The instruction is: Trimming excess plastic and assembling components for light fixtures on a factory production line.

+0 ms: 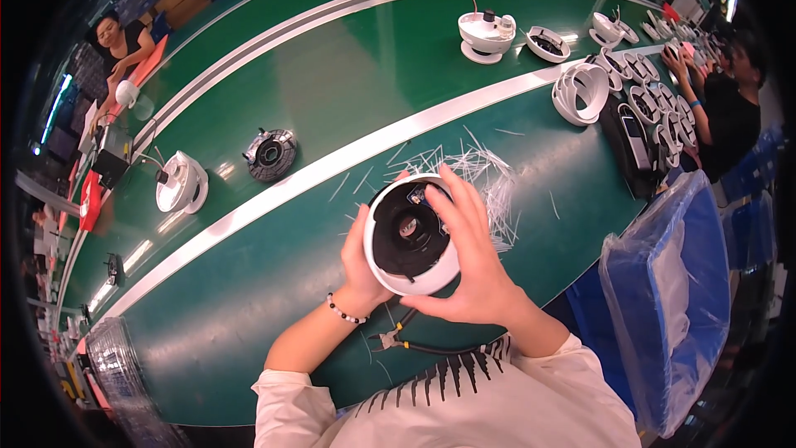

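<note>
Between my two hands is a round white camera housing (421, 283), its hollow side tilted up toward me. Inside sit a black insert (395, 250) with a lens in the middle and a small circuit board near the upper edge. My left hand (358, 261) wraps the housing's left side. The thumb and lower palm of my right hand (473, 261) grip its right side, with fingertips reaching over the rim by the circuit board. Just below lies a pair of cutting pliers (390, 338), jaws to the left, partly under my clothing. Beyond the housing is a pile of thin white plastic strips (495, 195).
White ring covers (579, 95), a black case (628, 141) and several round parts crowd the right. A lined blue bin (672, 299) stands at the table's right edge. The green conveyor carries a black round part (272, 155) and white housings (181, 182). Two people sit nearby.
</note>
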Action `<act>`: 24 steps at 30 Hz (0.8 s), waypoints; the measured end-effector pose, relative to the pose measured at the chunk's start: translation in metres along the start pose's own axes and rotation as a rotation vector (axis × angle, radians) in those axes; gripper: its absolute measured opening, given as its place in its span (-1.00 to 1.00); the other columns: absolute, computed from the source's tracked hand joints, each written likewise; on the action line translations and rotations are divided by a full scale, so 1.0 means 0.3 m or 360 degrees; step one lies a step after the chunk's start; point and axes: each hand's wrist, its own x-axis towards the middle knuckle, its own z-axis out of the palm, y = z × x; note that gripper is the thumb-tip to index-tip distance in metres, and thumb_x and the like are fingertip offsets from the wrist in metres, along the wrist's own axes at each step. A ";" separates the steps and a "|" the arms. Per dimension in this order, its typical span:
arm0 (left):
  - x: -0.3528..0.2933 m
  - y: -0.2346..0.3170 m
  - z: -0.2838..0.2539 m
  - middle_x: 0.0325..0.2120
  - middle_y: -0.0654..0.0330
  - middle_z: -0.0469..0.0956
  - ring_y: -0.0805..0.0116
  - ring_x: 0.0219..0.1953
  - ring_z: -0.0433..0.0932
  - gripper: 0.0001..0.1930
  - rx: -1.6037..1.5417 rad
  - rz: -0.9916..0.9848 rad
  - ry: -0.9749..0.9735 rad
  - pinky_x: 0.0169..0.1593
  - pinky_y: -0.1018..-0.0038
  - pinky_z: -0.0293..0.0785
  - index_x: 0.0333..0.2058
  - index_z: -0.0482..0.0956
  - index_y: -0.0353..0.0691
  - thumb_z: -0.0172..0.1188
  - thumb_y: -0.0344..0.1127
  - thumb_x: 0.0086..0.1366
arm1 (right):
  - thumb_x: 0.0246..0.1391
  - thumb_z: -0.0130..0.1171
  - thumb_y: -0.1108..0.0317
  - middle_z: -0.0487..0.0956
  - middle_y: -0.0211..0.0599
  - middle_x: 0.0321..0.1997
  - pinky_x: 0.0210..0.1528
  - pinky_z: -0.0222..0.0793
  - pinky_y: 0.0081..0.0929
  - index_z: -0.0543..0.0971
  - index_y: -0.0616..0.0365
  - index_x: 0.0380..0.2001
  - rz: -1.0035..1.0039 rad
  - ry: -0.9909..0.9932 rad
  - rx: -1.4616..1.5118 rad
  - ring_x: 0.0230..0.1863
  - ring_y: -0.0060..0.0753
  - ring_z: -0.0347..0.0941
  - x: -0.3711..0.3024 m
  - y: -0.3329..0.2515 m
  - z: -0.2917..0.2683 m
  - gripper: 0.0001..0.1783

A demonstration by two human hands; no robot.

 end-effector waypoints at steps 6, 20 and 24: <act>-0.009 0.022 -0.016 -0.13 0.11 0.38 0.26 -0.12 0.37 -0.12 -0.0236 -0.0058 -0.0055 0.01 0.33 0.28 0.04 0.20 -0.26 -0.44 0.43 0.03 | -0.60 0.41 0.07 -0.06 0.26 0.17 0.09 -0.09 0.01 0.06 0.31 0.09 0.0001 -0.0004 -0.0264 0.14 0.26 -0.07 0.006 -0.014 0.036 0.14; 0.004 0.017 -0.080 0.06 0.05 0.16 0.19 0.08 0.21 -0.11 0.0214 -0.0078 -0.0239 0.12 0.26 0.18 0.10 0.08 -0.22 -0.24 0.42 0.00 | -0.62 0.39 -0.04 0.09 0.13 0.07 0.01 0.05 -0.10 0.07 0.45 0.03 0.0053 0.0033 -0.0370 0.04 0.11 0.07 0.039 0.012 0.008 0.17; 0.003 0.013 -0.078 0.05 0.07 0.19 0.21 0.08 0.22 -0.13 0.0306 -0.0057 -0.0169 0.11 0.27 0.20 0.09 0.10 -0.20 -0.14 0.38 -0.04 | -0.62 0.40 0.01 0.09 0.15 0.07 0.01 0.08 -0.09 0.09 0.44 0.02 -0.0007 0.0038 -0.0288 0.05 0.14 0.06 0.040 0.021 0.008 0.14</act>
